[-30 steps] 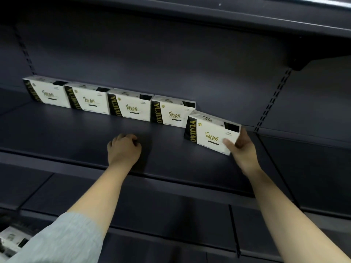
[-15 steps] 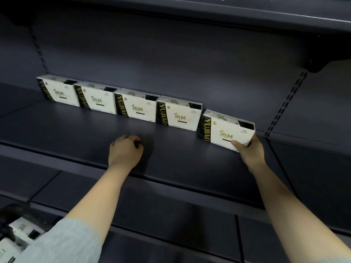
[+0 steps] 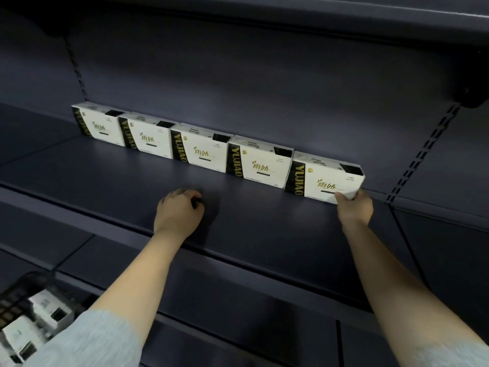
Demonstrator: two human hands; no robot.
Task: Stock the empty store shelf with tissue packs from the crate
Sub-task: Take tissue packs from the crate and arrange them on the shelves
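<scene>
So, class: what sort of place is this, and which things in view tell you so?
Probably a shop aisle. Dark metal shelving with slotted uprights holds a row of identical white-and-black tissue packs, the right hand grips the end pack, and a black wire crate holds more.

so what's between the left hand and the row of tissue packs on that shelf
Nothing: in the head view only bare dark shelf lies between the curled left hand and the row of tissue packs. The right hand grips the rightmost pack.
</scene>
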